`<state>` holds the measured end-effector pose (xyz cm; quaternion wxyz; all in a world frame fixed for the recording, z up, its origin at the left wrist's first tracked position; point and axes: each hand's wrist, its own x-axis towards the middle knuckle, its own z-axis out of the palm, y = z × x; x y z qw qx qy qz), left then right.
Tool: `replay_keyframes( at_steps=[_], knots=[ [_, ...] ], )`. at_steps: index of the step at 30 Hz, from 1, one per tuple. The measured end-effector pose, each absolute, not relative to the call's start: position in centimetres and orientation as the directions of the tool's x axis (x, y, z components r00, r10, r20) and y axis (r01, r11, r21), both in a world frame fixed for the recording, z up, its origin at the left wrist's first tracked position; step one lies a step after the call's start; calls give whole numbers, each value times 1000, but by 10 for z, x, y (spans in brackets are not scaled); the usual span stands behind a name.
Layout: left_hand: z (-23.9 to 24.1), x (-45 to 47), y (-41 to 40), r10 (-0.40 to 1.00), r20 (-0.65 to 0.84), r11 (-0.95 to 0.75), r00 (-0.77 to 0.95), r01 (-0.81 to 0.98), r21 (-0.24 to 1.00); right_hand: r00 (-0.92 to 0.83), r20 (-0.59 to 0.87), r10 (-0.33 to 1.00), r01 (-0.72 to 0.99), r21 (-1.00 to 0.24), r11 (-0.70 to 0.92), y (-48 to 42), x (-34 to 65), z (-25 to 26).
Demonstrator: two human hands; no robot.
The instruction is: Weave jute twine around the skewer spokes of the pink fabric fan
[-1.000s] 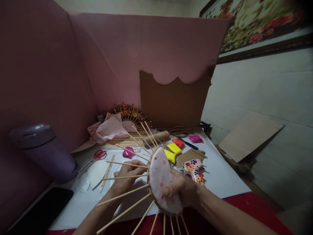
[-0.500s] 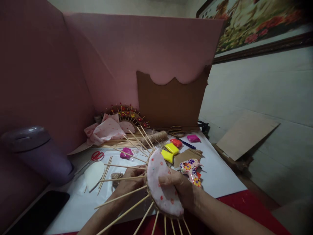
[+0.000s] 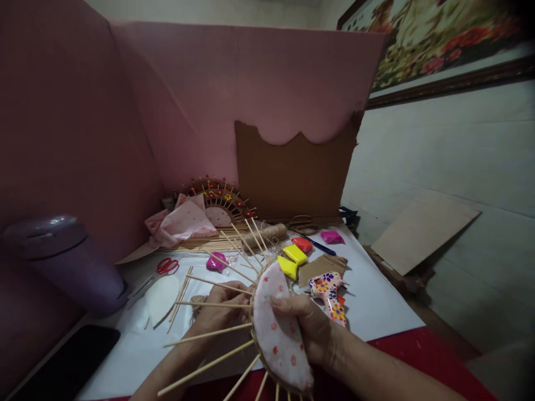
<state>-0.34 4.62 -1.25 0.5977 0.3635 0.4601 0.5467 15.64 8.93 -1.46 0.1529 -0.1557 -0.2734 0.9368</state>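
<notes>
A half-round craft piece [image 3: 276, 334] covered in pink spotted cloth, with several thin wooden sticks [image 3: 209, 334] fanning out from its rim, is held upright over the table. My right hand [image 3: 311, 328] grips its cloth face from the right, fingers wrapped over the front. My left hand [image 3: 219, 312] sits behind the sticks on the left, fingers curled at the rim where the sticks meet a jute edging. What the left fingers pinch is hidden by the sticks.
On the white sheet [image 3: 376, 301] lie red scissors [image 3: 165, 267], loose sticks [image 3: 179, 292], a twine spool [image 3: 267, 234], yellow [image 3: 292, 259], red and pink clay packs, a flowered glue gun [image 3: 328, 292] and a blue pen. A finished fan [image 3: 219, 200], pink cloth [image 3: 179, 223], purple flask [image 3: 62, 262], black phone [image 3: 62, 362].
The craft piece has tilted and sunk slightly toward me; my right hand's fingers shifted higher across the cloth face. My left hand stays at the rim behind the sticks.
</notes>
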Motion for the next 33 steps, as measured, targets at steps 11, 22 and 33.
replay_keyframes(
  at_steps=[11, 22, 33],
  knots=[
    [-18, -7, 46, 985, -158, 132, -73, -282, 950, -885, -273, 376, -170, -563, -809, 89, 155, -19],
    [-8, -23, 52, 970, -59, 43, -236, -71, 997, -908, -213, 362, -149, -642, -752, 88, 159, -13],
    [34, -50, 30, 991, -101, 22, -91, -628, 778, -953, -184, 240, -70, -638, -767, 88, 155, -17]
  ],
)
